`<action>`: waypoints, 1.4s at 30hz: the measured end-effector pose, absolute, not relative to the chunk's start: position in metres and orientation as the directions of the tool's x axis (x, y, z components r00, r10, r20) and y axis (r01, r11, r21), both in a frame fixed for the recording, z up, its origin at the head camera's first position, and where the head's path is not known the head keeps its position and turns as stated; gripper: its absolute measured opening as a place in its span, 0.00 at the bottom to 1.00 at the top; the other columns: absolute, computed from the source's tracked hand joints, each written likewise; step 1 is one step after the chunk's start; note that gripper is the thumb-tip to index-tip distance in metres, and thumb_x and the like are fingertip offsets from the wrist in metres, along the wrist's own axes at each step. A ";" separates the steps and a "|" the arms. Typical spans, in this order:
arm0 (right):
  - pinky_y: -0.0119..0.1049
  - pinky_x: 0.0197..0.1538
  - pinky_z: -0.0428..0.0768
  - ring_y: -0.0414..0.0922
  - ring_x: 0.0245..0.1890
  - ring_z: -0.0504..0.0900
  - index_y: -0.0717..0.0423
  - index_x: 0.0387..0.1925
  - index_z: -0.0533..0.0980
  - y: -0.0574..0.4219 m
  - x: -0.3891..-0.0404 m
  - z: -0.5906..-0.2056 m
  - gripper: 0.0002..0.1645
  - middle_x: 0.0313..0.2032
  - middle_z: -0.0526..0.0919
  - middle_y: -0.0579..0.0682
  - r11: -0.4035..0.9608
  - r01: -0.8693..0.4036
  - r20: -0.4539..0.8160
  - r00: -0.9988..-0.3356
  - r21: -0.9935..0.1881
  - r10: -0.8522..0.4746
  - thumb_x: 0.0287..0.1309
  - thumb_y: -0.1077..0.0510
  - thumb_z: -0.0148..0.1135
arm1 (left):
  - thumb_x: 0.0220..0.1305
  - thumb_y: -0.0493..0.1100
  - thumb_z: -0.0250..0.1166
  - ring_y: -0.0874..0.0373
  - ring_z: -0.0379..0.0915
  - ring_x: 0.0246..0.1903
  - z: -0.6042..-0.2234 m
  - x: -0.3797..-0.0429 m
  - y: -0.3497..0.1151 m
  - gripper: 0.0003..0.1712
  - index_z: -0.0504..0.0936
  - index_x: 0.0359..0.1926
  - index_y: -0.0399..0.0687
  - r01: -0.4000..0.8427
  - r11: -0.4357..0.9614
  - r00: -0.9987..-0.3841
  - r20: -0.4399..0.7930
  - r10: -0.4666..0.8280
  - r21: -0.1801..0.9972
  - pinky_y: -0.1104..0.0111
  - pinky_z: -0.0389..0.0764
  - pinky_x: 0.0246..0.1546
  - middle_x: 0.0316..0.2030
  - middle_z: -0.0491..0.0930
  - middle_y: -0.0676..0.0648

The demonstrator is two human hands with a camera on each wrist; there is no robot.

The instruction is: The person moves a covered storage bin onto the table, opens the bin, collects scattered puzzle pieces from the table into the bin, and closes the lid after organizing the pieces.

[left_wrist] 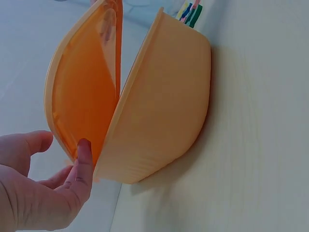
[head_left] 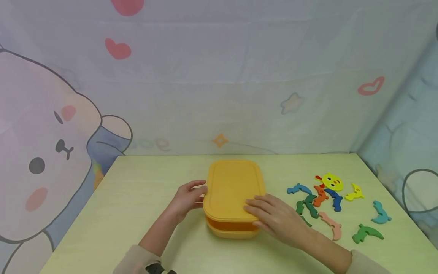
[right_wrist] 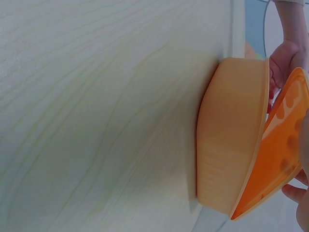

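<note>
One pale table (head_left: 137, 198) bears a central yellow box (head_left: 232, 234), its lid (head_left: 229, 186) ajar at the near end, right hand (head_left: 278, 219) gripping its right edge, left hand (head_left: 186, 199) loose-fingered at its left, so lid-handling seems underway, calling next for even two-sided control.

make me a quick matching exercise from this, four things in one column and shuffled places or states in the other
1. lid
2. box
3. right hand
4. yellow face piece

A. gripping the lid's right side
B. among small coloured pieces
C. raised at its near edge
D. directly beneath the lid

Pairs: 1-C, 2-D, 3-A, 4-B
</note>
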State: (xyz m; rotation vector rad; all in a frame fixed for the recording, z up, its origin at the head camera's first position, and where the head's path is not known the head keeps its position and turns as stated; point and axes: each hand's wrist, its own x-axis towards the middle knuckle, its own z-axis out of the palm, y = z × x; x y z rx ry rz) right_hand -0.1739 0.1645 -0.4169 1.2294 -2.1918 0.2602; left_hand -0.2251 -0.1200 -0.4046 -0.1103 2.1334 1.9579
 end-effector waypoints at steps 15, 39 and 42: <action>0.48 0.54 0.74 0.47 0.53 0.75 0.49 0.57 0.73 0.164 -0.173 -0.418 0.24 0.55 0.77 0.45 0.555 -0.822 0.572 -0.396 0.129 -0.718 0.67 0.45 0.45 | 0.58 0.39 0.60 0.57 0.79 0.27 -0.406 -0.227 -0.110 0.29 0.66 0.62 0.46 -0.263 0.052 -0.957 -0.268 0.114 0.963 0.68 0.80 0.28 0.34 0.82 0.43; 0.45 0.58 0.72 0.44 0.56 0.73 0.45 0.58 0.72 0.164 -0.170 -0.418 0.26 0.57 0.75 0.43 0.593 -0.803 0.533 -0.476 0.061 -0.699 0.58 0.45 0.58 | 0.57 0.37 0.60 0.60 0.78 0.23 -0.409 -0.225 -0.108 0.30 0.66 0.62 0.44 -0.263 0.016 -0.960 -0.263 0.099 0.965 0.71 0.80 0.25 0.31 0.81 0.44; 0.45 0.57 0.72 0.44 0.56 0.72 0.44 0.58 0.72 0.165 -0.170 -0.417 0.25 0.57 0.75 0.43 0.596 -0.802 0.542 -0.482 0.044 -0.689 0.59 0.45 0.56 | 0.57 0.37 0.60 0.60 0.78 0.23 -0.409 -0.226 -0.108 0.30 0.66 0.62 0.44 -0.265 0.010 -0.959 -0.265 0.099 0.964 0.71 0.80 0.25 0.31 0.81 0.44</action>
